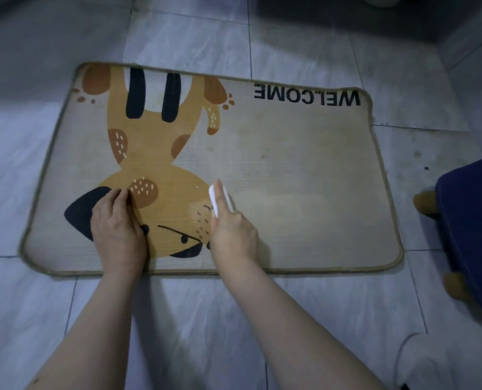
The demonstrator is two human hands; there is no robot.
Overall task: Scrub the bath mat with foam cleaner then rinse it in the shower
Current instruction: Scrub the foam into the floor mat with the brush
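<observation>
A beige bath mat (304, 170) with a tan cartoon dog and the word WELCOME lies flat on the grey tiled floor, its print upside down to me. My left hand (117, 229) presses on the mat's near left part, over the dog's dark ear, with the fingers together. My right hand (231, 229) grips a small white scrubbing brush (215, 202) against the mat beside the dog's face. The brush's underside is hidden. No foam shows on the mat.
A dark blue stool or box (473, 235) with tan feet stands on the floor just right of the mat. A pale rounded object (425, 361) sits at the lower right. Grey floor tiles (206, 319) surround the mat, with a dark shadowed area at the top.
</observation>
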